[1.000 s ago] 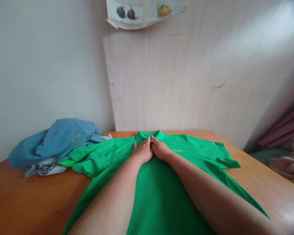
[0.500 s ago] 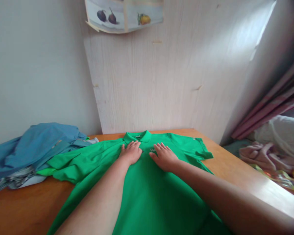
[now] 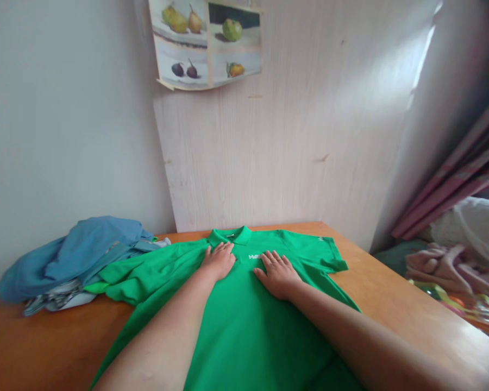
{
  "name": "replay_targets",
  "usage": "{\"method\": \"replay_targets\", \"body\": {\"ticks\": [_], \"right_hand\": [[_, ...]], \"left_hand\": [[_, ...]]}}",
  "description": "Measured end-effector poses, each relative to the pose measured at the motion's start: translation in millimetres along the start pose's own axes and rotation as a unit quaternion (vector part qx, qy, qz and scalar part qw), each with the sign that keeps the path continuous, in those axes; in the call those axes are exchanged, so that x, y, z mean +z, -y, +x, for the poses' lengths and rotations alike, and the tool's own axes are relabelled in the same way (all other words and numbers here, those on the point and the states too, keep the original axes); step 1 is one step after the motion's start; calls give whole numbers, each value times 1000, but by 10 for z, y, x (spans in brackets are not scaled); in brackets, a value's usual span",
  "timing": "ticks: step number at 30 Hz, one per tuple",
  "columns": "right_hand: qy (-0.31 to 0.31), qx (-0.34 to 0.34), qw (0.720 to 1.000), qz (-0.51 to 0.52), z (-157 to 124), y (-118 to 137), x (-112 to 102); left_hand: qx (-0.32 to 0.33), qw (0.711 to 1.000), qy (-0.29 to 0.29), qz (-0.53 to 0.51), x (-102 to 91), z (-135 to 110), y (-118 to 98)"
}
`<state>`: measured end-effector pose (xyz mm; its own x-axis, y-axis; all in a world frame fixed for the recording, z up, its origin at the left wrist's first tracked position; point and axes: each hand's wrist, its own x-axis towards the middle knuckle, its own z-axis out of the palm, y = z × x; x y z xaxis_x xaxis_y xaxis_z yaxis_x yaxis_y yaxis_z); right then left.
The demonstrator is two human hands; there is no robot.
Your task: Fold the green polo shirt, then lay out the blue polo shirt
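Observation:
A green polo shirt (image 3: 244, 315) lies spread on the table, front side up, its collar toward the wall. White lettering shows on its chest and on the right-hand sleeve. My left hand (image 3: 219, 262) rests flat on the shirt just below the collar, fingers stretched out. Flat on the chest beside the lettering lies my right hand (image 3: 279, 274), with its fingers spread. The sleeve on the left is wrinkled and reaches the clothes pile; the one on the right lies flatter. My forearms cover part of the shirt's body.
A heap of blue and grey clothes (image 3: 85, 255) sits on the left of the wooden table (image 3: 395, 296). Behind stands a pale wood panel (image 3: 244, 163) with a fruit picture sheet (image 3: 207, 43). At right are a pink curtain (image 3: 444, 179) and a pinkish cloth (image 3: 452, 266).
The view has tilted up, showing more of the fruit pictures. My right hand has slid slightly away from the collar, uncovering more lettering. My left hand stays near the collar.

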<state>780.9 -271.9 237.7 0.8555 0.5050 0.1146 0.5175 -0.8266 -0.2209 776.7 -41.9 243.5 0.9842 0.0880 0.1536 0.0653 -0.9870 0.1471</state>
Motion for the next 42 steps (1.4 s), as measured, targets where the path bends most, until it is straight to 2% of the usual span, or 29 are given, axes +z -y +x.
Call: {"method": "replay_targets", "body": {"ticks": [5,9,17,23,27,31,35,38,42], "right_hand": [[-1,-5,1000,3,14,-13,23],[1,-5,1000,-5,40,-28,43],[9,12,1000,9,25,-4,-1],[-25,15,998,56,-165,70,-187],[-73,28,992,98,-458,-76,-461],[-127,89,981,121,-880,-383,-787],[-163,141,968,132,-1381,-649,-996],[-172,160,962,139,-1760,-779,-990],[-159,173,965,119,-2206,-889,-792]], "left_hand": [[-19,999,-46,17,-92,-118,-36],[-28,997,-71,22,-230,-402,78],[-55,995,-83,19,-613,-1426,707],[-80,984,-150,-48,-794,-2114,992],[-113,973,-167,-114,-810,-2536,1059],[-176,942,-167,-231,-755,-2966,1114],[-212,931,-184,-235,-740,-3357,1093],[-224,934,-192,-202,-774,-3610,975],[-239,939,-201,-146,-826,-3906,681]]}}
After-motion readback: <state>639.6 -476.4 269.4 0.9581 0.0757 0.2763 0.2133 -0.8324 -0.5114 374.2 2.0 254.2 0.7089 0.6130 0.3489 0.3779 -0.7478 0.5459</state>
